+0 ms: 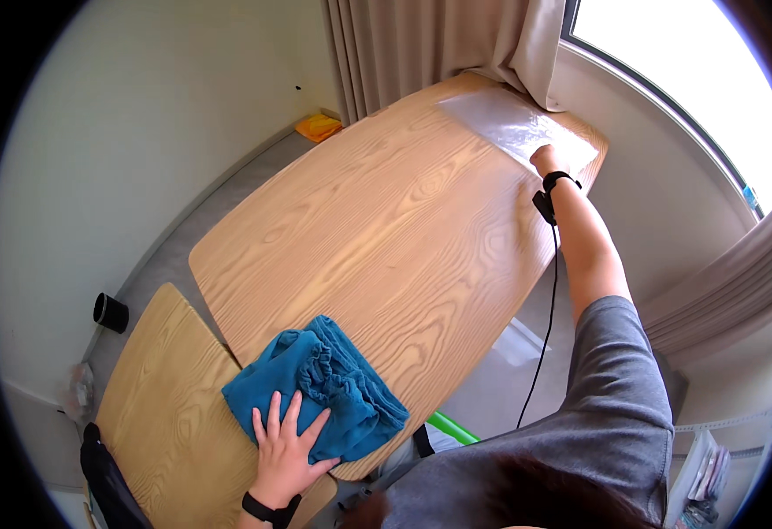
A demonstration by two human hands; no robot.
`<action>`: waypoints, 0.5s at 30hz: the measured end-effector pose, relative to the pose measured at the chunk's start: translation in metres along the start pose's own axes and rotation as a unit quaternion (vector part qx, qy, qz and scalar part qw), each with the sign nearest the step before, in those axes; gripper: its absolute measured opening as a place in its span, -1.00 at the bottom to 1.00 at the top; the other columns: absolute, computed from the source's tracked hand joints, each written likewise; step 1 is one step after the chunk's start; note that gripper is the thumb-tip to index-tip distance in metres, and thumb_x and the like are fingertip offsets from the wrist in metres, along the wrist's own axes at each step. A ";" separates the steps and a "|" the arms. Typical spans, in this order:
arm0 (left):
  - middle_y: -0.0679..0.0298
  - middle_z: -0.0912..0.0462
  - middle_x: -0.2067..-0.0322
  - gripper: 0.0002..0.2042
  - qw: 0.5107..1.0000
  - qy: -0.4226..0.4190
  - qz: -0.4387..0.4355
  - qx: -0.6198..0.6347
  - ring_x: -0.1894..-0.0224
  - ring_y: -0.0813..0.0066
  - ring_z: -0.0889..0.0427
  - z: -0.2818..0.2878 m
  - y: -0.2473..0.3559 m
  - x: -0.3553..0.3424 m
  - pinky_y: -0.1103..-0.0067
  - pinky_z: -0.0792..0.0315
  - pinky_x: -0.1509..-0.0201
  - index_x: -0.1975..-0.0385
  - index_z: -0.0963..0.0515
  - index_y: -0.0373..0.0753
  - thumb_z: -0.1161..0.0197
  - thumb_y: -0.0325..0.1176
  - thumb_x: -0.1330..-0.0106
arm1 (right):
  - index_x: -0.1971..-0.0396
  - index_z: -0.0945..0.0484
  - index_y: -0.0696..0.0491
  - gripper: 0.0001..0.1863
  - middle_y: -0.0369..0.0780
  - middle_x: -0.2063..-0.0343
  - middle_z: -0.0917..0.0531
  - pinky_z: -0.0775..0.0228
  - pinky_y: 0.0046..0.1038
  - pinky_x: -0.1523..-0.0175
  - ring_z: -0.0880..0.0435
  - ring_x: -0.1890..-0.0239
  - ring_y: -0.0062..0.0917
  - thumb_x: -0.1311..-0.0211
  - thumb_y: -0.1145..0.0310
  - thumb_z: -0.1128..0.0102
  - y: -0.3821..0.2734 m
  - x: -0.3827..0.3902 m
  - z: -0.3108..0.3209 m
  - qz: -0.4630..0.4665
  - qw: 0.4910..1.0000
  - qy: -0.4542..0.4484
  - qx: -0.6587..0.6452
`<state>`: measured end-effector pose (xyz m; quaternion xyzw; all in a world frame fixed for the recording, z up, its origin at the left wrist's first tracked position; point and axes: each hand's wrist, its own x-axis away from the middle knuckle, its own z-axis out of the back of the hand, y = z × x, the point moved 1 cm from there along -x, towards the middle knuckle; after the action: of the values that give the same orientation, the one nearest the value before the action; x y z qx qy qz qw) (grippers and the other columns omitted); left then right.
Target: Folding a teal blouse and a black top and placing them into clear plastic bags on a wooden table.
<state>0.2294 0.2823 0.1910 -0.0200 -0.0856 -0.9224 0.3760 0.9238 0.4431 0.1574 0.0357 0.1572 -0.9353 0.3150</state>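
A folded teal garment [342,375] with a gathered elastic waistband lies at the near edge of the wooden table [386,225]. My left hand [285,450] rests on its lower left part, fingers spread flat. Stretched out to the far right end of the table, my right hand [549,160] is closed at the near edge of a clear plastic bag [501,119] lying flat there. The fingertips of that hand are hidden behind its back.
A second wooden table [170,406] adjoins at the left, with a dark cloth [108,472] at its edge. A black bin [111,312] and an orange bag [318,127] are on the floor. A black cable [546,339] hangs from my right wrist. Curtains [430,44] stand behind the table.
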 end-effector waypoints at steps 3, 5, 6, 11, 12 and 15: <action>0.08 -0.10 -0.27 -0.26 1.000 0.015 -0.006 0.003 -0.34 -0.05 0.06 0.002 0.001 0.002 -0.10 0.25 -0.28 -0.14 -0.37 0.14 -0.44 0.01 0.18 | 0.31 -0.65 0.00 -0.74 -0.14 0.21 -0.65 -0.46 -0.33 0.05 -0.62 0.12 -0.28 0.04 0.27 -0.18 -0.018 0.014 0.013 0.081 0.996 -0.019 -0.040; 0.08 -0.09 -0.27 -0.25 1.000 0.015 -0.002 0.008 -0.34 -0.04 0.07 0.002 0.001 0.004 -0.08 0.25 -0.29 -0.16 -0.35 0.14 -0.44 -0.01 0.17 | 0.34 -0.65 0.03 -0.71 -0.11 0.32 -0.66 -0.46 -0.33 0.08 -0.63 0.22 -0.24 0.11 0.22 -0.28 -0.047 0.033 0.016 0.189 0.981 -0.009 -0.047; 0.07 -0.09 -0.28 -0.24 0.999 0.029 -0.013 0.009 -0.35 -0.04 0.09 0.003 0.001 0.005 -0.07 0.27 -0.30 -0.15 -0.36 0.10 -0.45 -0.02 0.19 | 0.37 -0.63 0.06 -0.68 -0.09 0.38 -0.65 -0.45 -0.34 0.12 -0.62 0.29 -0.23 0.12 0.18 -0.31 -0.062 0.048 0.019 0.213 0.967 -0.033 -0.133; 0.11 -0.08 -0.29 -0.22 0.997 0.072 -0.035 0.015 -0.36 0.02 0.10 -0.002 -0.003 0.013 -0.04 0.24 -0.32 -0.18 -0.32 0.10 -0.44 -0.03 0.18 | 0.26 -0.57 0.10 -0.64 -0.10 0.35 -0.62 -0.36 -0.45 0.08 -0.57 0.24 -0.40 -0.13 0.09 -0.18 -0.171 0.166 0.050 0.376 0.865 -0.155 -0.294; 0.13 -0.08 -0.29 -0.22 0.996 0.082 -0.038 0.017 -0.36 0.03 0.10 -0.004 -0.004 0.015 -0.04 0.23 -0.31 -0.19 -0.32 0.11 -0.43 -0.03 0.17 | 0.23 -0.54 0.10 -0.67 -0.22 0.34 -0.58 -0.30 -0.51 0.04 -0.50 0.24 -0.52 -0.21 0.13 -0.12 -0.195 0.195 0.059 0.394 0.840 -0.205 -0.310; 0.14 -0.09 -0.29 -0.24 0.993 0.113 -0.045 0.015 -0.36 0.05 0.08 -0.009 -0.008 0.020 -0.04 0.20 -0.31 -0.20 -0.30 0.15 -0.40 -0.01 0.12 | 0.15 -0.48 0.09 -0.68 -0.34 0.30 -0.52 -0.24 -0.59 -0.01 -0.42 0.22 -0.66 -0.30 0.14 -0.02 -0.267 0.289 0.080 0.432 0.773 -0.307 -0.349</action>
<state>0.2101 0.2728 0.1826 0.0934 -0.0571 -0.9334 0.3418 0.5353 0.4515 0.2582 -0.3013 0.3357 -0.5434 0.7080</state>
